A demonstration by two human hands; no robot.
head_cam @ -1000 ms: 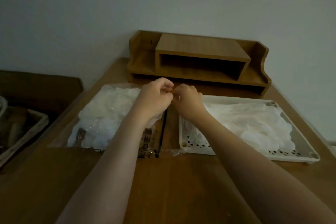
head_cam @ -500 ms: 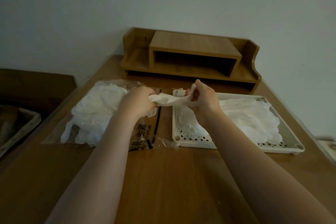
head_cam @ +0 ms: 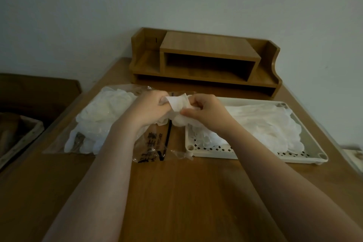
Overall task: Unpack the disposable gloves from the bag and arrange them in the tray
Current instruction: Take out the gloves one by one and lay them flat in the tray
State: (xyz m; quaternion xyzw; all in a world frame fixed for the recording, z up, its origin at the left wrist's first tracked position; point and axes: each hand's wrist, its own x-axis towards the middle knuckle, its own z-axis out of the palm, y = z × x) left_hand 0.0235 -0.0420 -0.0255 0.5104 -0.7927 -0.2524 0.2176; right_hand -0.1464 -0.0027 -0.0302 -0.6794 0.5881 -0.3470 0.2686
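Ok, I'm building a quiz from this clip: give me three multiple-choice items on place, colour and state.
1. The white perforated plastic tray lies where from the clear plastic bag?
A left B right C on top
2. The desk organiser by the wall is
A brown wood B white plastic C black metal
3. The thin white disposable glove is
A lying flat in the tray B held by both hands C sealed in the bag

B, tray sits to the right; A, wood grain shows; B, left hand and right hand both grip it.
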